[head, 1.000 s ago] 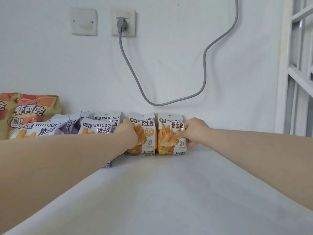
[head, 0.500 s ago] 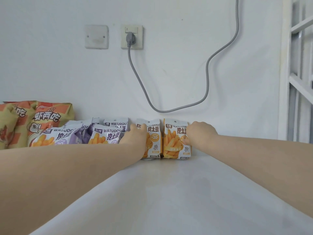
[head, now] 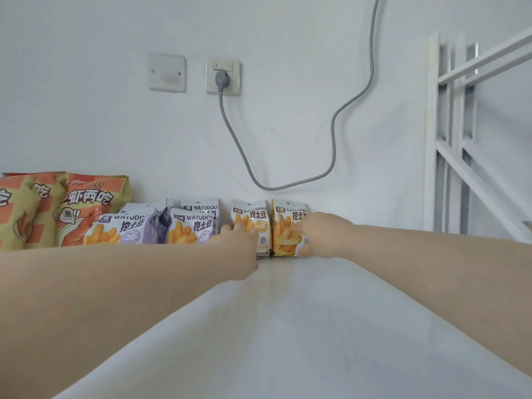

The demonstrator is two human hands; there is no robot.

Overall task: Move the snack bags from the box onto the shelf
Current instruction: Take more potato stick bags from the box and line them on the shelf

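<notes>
Past the purple-and-white foil snack packets, the left hand lies on the white-and-orange foil packet; whether its grip pinches or only presses, I cannot tell. The right hand pinches, in a curled grip, the edge of the orange foil packet. Both packets stand on the white shelf against the wall as before, and the hands have barely shifted. They look placed, awaiting release.

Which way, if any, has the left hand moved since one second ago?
Yes. The left hand slid slightly right, toward the spot below the cable's low bend, covering more of the white bag.
</notes>
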